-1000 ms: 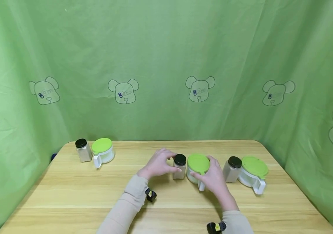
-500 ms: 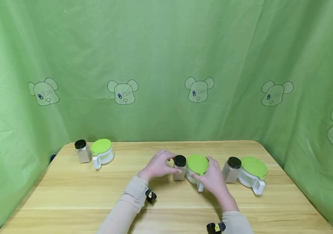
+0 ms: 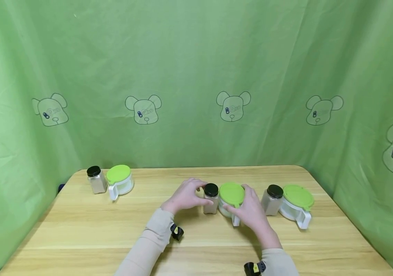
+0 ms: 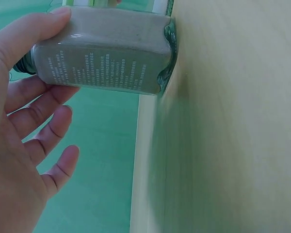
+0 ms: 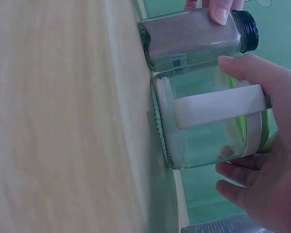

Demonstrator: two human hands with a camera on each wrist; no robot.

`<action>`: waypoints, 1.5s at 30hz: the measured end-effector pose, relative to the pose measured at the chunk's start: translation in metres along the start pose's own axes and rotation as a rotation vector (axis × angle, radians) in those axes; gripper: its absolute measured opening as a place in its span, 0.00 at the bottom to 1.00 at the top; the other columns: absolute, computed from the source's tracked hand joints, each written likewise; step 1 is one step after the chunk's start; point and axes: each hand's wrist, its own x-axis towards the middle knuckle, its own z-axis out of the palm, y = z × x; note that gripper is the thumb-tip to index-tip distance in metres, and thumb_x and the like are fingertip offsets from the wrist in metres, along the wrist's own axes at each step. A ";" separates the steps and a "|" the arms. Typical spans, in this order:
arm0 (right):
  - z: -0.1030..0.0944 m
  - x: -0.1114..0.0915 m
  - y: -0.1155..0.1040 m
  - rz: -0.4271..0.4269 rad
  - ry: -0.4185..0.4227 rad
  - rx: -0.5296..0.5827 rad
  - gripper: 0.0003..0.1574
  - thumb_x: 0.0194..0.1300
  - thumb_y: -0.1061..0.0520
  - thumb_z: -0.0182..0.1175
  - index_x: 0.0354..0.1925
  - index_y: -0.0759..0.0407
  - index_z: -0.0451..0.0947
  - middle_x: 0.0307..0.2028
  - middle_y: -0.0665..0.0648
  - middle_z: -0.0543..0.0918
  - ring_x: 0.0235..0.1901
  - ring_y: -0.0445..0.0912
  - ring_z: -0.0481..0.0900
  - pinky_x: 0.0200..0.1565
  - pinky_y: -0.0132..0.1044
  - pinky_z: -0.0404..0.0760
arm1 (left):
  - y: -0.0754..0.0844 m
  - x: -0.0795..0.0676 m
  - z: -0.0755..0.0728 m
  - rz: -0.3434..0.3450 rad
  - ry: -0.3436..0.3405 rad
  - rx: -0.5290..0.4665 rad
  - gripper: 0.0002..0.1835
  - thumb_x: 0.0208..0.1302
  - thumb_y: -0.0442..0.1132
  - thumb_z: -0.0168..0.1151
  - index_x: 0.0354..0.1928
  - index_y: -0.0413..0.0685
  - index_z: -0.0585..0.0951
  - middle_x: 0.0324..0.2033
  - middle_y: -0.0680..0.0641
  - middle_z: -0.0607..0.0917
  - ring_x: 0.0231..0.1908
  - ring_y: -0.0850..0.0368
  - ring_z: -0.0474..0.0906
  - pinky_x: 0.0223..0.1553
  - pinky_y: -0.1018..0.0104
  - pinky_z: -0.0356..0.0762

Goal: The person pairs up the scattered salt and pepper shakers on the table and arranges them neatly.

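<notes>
At frame centre, a double hold!

Left hand (image 3: 185, 195) pinches the black-capped jar (image 4: 106, 53), lower fingers loose; right hand (image 3: 252, 209) half-curls around the green-lidded pot (image 3: 231, 194) just beside it, both containers upright on the desk (image 3: 89, 230). Frame right, another jar (image 3: 272, 201) and another pot (image 3: 298, 199). Farther, frame left, a third jar (image 3: 97, 180) and third pot (image 3: 119, 177). Behind, green curtain (image 3: 189, 57).

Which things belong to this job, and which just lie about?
In hand:
Square glass jar with black lid (left hand)
Round glass jar with green lid, white handle (right hand)

Standing by, apparently:
Leftmost square black-lidded jar
Leftmost green-lidded, white-handled jar
Rightmost square black-lidded jar
Rightmost green-lidded, white-handled jar
</notes>
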 end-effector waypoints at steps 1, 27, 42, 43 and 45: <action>0.000 0.000 0.000 0.002 -0.002 -0.002 0.66 0.39 0.31 0.66 0.64 0.66 0.50 0.58 0.70 0.64 0.54 0.63 0.67 0.52 0.59 0.68 | 0.000 0.000 0.000 -0.002 -0.004 -0.002 0.37 0.40 0.67 0.63 0.53 0.58 0.74 0.44 0.60 0.80 0.42 0.64 0.71 0.48 0.65 0.67; -0.003 -0.003 -0.004 -0.026 -0.022 -0.015 0.72 0.37 0.21 0.58 0.68 0.57 0.43 0.63 0.68 0.57 0.58 0.64 0.62 0.54 0.62 0.65 | 0.003 -0.004 -0.008 0.007 -0.009 -0.130 0.34 0.39 0.65 0.66 0.49 0.60 0.74 0.40 0.61 0.78 0.40 0.64 0.72 0.42 0.72 0.70; -0.022 -0.002 -0.015 -0.097 0.019 0.015 0.62 0.43 0.23 0.55 0.68 0.49 0.47 0.66 0.63 0.55 0.63 0.61 0.56 0.56 0.63 0.60 | 0.012 -0.008 -0.034 -0.042 0.016 -0.132 0.35 0.40 0.67 0.63 0.53 0.62 0.72 0.44 0.56 0.78 0.45 0.58 0.73 0.45 0.66 0.70; -0.023 -0.002 -0.016 -0.109 0.021 0.020 0.60 0.44 0.23 0.55 0.68 0.49 0.48 0.66 0.62 0.56 0.63 0.60 0.56 0.56 0.63 0.60 | 0.013 -0.008 -0.036 -0.040 0.023 -0.122 0.35 0.40 0.67 0.63 0.53 0.62 0.72 0.44 0.56 0.78 0.44 0.60 0.72 0.45 0.66 0.70; -0.026 -0.002 -0.017 -0.133 0.025 0.029 0.58 0.46 0.25 0.55 0.67 0.48 0.49 0.66 0.61 0.57 0.63 0.60 0.56 0.57 0.63 0.59 | 0.014 -0.009 -0.041 -0.036 0.039 -0.108 0.35 0.41 0.66 0.64 0.52 0.62 0.73 0.44 0.56 0.78 0.43 0.62 0.71 0.45 0.66 0.70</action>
